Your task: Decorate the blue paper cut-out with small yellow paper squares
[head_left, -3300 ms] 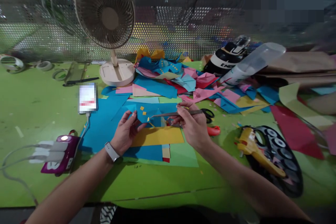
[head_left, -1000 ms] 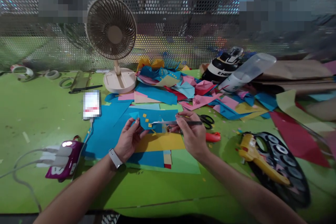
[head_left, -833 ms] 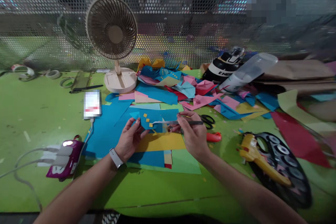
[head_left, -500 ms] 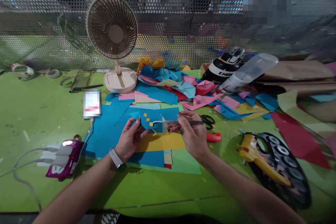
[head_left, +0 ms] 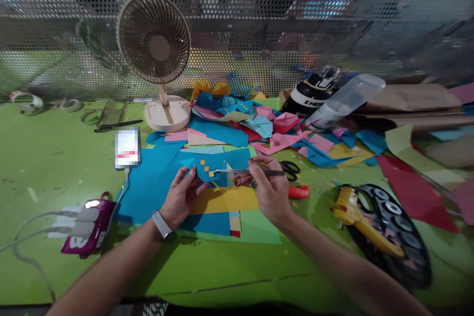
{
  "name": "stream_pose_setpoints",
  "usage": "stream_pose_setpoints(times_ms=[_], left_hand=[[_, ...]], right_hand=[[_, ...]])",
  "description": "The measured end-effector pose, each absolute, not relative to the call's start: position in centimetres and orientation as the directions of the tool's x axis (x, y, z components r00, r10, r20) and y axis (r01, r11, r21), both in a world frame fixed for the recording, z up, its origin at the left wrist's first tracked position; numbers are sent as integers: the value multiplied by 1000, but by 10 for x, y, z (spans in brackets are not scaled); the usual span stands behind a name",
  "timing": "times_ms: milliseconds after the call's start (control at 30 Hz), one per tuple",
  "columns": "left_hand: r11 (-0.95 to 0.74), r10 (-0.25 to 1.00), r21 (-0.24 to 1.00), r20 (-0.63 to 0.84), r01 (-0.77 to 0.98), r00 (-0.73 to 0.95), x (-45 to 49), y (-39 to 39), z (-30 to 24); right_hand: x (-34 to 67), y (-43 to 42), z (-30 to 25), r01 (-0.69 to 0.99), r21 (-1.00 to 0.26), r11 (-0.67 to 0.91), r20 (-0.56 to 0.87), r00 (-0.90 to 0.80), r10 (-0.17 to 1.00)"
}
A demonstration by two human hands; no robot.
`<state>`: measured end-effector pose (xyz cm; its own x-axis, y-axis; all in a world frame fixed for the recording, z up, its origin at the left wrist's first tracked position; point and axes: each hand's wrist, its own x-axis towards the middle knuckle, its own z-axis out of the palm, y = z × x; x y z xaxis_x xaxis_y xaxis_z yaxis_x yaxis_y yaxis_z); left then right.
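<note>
My left hand [head_left: 180,197] pinches a small folded blue paper piece [head_left: 204,170] dotted with little yellow squares, held just above the table. My right hand [head_left: 269,188] grips metal tweezers [head_left: 244,172] that point left. The tweezer tips hold a tiny yellow square [head_left: 211,174] against the blue piece. Under both hands lie a yellow sheet [head_left: 225,198], blue sheets [head_left: 148,177] and a light green sheet [head_left: 259,227]. A watch sits on my left wrist.
A desk fan [head_left: 157,54] stands behind, beside a heap of coloured paper [head_left: 252,121]. A phone [head_left: 127,148] and a purple power bank [head_left: 87,224] lie left. Black scissors [head_left: 291,168], a red cutter [head_left: 298,191], a yellow glue gun [head_left: 365,219] and a bottle [head_left: 344,98] sit right.
The tweezer tips with the yellow square have stayed at the blue piece, shifting only slightly. Both hands have kept their grips. The view has drifted a little.
</note>
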<state>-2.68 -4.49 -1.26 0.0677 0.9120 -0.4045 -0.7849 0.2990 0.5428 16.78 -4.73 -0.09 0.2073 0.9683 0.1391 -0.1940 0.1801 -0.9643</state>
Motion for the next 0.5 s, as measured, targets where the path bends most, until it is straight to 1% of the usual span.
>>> stream_pose_setpoints(times_ms=[333,500], left_hand=[[298,902,530,-428,-794,53,-27,-45,-14],[292,901,527,-431,-798,45,-26,-44,-11]], right_hand=[[170,-47,-4,-146,-970,194,161,214,963],[169,-48,2,-117,-966,231,202,216,955]])
